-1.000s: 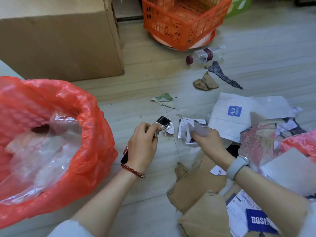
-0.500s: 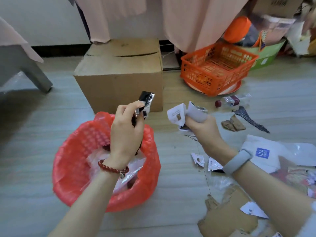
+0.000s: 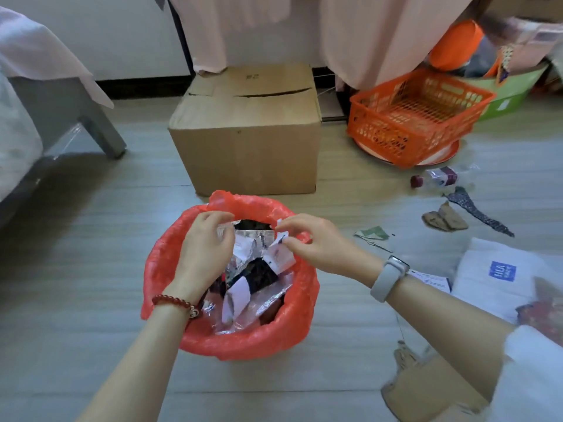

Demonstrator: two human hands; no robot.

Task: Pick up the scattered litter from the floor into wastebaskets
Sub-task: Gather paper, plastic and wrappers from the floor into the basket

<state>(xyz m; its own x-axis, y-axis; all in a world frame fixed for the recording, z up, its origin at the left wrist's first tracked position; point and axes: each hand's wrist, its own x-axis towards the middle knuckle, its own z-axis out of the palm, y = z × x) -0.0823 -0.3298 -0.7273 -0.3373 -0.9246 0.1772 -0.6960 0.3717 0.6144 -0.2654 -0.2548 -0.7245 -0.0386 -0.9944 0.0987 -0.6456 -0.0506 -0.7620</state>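
Note:
A wastebasket lined with a red plastic bag [image 3: 243, 342] stands on the floor in the middle of the head view. Foil wrappers and white paper scraps [image 3: 237, 296] lie inside it. My left hand [image 3: 204, 251] hovers over the basket's left rim, fingers curled on the edge of a silver and black foil wrapper [image 3: 243, 228]. My right hand [image 3: 320, 243] is over the right rim and pinches a white paper scrap [image 3: 278, 258] that hangs above the opening.
A cardboard box [image 3: 249, 141] stands right behind the basket, an orange crate [image 3: 417, 117] to its right. Loose on the floor at right: a bottle [image 3: 435, 178], brown scraps [image 3: 444, 220], green paper [image 3: 373, 234], a white bag [image 3: 499, 269], torn cardboard [image 3: 432, 388]. A bed frame [image 3: 76, 117] is at left.
Both hands carried the wrapper and paper from the litter on the floor to above the red-lined basket. They now sit close together over its opening.

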